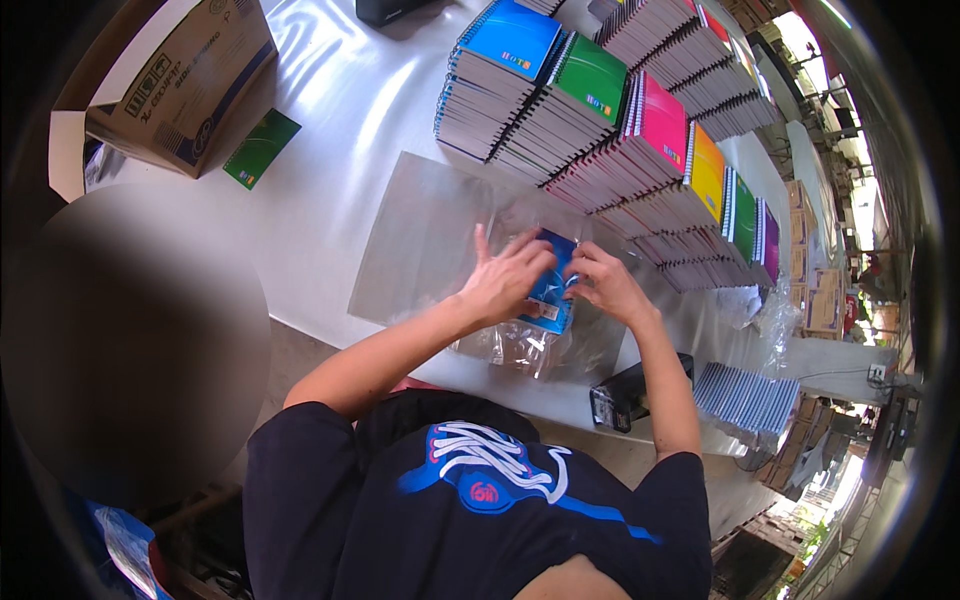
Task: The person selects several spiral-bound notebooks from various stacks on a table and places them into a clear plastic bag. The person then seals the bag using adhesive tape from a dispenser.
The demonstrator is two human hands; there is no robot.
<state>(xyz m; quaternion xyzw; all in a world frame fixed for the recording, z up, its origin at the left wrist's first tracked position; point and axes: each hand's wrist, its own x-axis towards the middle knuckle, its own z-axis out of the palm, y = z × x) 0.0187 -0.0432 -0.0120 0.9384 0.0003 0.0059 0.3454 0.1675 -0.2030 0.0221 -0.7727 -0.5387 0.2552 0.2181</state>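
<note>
A blue notebook (552, 292) with a small white label lies face down, as far as I can tell, inside clear plastic wrap (518, 352) in front of me. My left hand (508, 278) rests over its left side, fingers stretched out and thumb apart. At the notebook's right edge, my right hand (606, 284) has its fingers bent together on the clear plastic; exactly what the fingertips grip is partly hidden. Under both hands is a flat, see-through plastic sheet (400, 235) spread on the pale table.
Tall stacks of spiral notebooks (590, 75) in several colours stand just beyond my hands. A green notebook cover (262, 148) lies near a cardboard box (185, 85) at the left. A black device (640, 390) sits by the near edge; another bluish stack (745, 397) stands farther right.
</note>
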